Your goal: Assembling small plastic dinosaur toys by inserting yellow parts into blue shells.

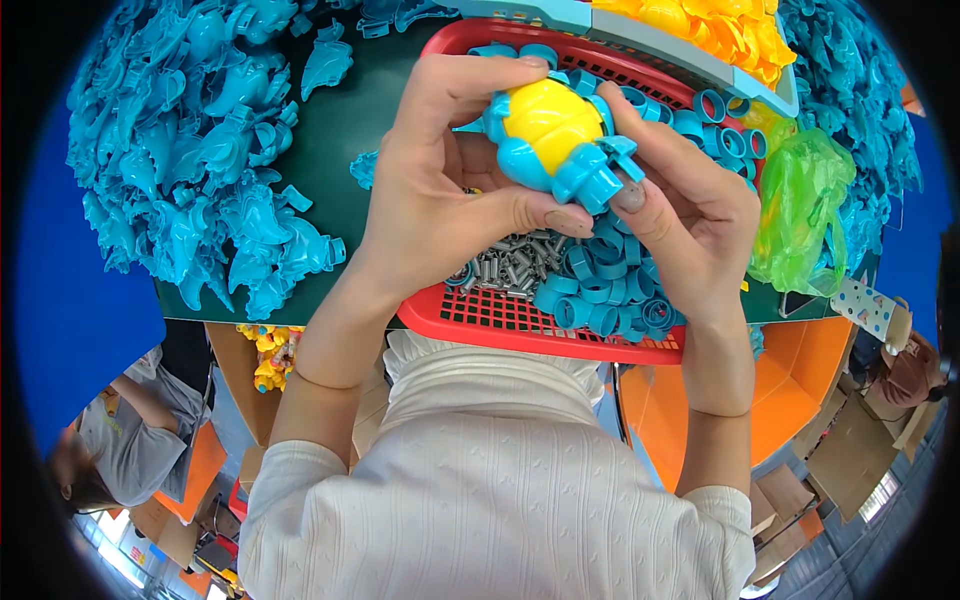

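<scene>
You hold a rounded plastic toy piece point(553, 128) above the red basket point(540, 343). Its glossy yellow middle bulges in grooved segments, edged by smooth blue lobes. Your left hand point(425, 185) and right hand point(692, 205) pinch it from either side, thumbs and fingers closed in.

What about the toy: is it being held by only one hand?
No, the left hand and the right hand both hold the toy with their fingers.
</scene>
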